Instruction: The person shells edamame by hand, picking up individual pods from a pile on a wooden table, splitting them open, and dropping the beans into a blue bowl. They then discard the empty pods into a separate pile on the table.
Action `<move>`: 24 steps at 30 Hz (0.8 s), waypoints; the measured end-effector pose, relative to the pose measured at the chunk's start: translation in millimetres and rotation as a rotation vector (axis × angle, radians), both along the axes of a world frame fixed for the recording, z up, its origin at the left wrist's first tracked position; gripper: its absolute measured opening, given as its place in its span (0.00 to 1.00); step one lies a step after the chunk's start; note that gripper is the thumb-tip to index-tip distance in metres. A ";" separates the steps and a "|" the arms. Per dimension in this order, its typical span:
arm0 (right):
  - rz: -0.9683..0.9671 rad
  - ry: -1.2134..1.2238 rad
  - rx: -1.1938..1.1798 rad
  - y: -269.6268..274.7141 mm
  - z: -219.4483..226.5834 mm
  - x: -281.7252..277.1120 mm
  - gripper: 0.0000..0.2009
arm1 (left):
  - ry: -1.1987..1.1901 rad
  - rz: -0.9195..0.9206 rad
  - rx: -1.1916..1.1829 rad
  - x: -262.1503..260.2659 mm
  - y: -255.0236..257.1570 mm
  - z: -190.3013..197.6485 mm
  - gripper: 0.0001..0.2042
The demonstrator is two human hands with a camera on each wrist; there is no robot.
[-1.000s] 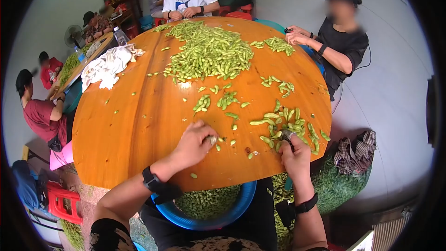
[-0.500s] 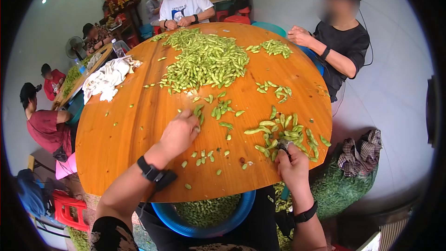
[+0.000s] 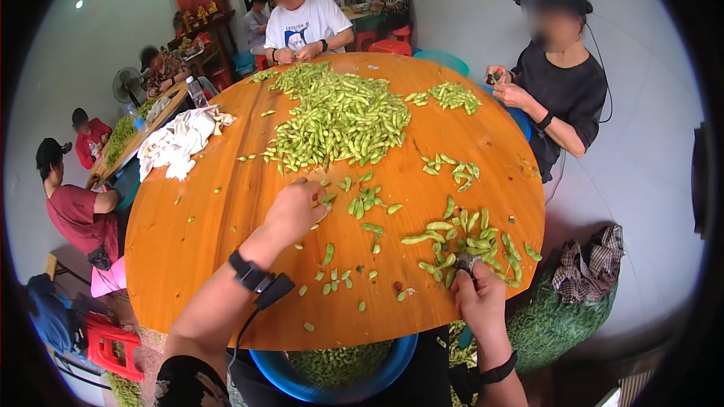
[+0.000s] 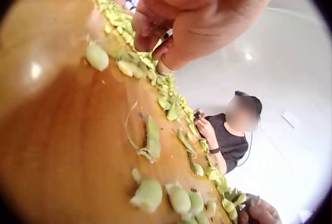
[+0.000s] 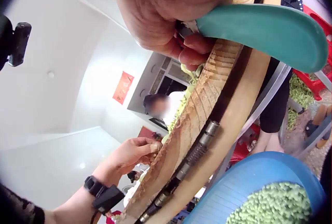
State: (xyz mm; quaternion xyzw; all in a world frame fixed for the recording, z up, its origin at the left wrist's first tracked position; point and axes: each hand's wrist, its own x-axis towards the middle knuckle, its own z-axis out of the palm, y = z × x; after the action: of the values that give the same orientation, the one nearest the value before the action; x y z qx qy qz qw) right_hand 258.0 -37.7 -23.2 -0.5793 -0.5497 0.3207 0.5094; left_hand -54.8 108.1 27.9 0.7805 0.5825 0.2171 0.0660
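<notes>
My left hand (image 3: pixel 290 215) is over the table's middle, thumb and forefinger drawn together at a green edamame pod (image 3: pixel 327 198). In the left wrist view its fingertips overlap the line of pods behind. A lone pod (image 3: pixel 327 254) and several shelled beans (image 3: pixel 334 285) lie nearer me. At the right edge, my right hand (image 3: pixel 481 298) grips a tool with a curved teal handle (image 5: pixel 264 29); its working end is largely hidden by the fingers. A dark grey piece (image 3: pixel 465 264) shows at the fingertips, right against a small heap of pods (image 3: pixel 483 241).
A large pod pile (image 3: pixel 339 120) covers the far middle of the round wooden table (image 3: pixel 204 256). A white cloth (image 3: pixel 181 139) lies at left. Below the near edge is a blue basin (image 3: pixel 407 354) of beans. People sit around, one at right (image 3: pixel 562 90).
The left hand has moved forward from near the loose beans to the pods farther in. One pod now lies apart, nearer me. The right hand keeps its place by its heap.
</notes>
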 end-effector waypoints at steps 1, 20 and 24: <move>0.000 0.032 0.004 -0.5 3.6 -2.5 0.06 | 0.021 0.005 -0.010 3.5 11.9 -3.1 0.12; 0.252 0.117 -0.042 -11.7 41.8 -65.7 0.08 | -0.840 -0.140 -0.508 6.9 -87.6 -4.0 0.13; 0.304 0.244 -0.199 -7.6 43.6 -98.5 0.06 | -0.826 -0.277 -0.498 17.8 -103.6 -11.8 0.16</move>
State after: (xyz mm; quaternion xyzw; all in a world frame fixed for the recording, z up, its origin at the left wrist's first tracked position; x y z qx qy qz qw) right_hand 159.6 -45.3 20.3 -0.4940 -0.5307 0.5141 0.4583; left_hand -37.0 4.5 16.1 0.6599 0.4328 0.3518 0.5035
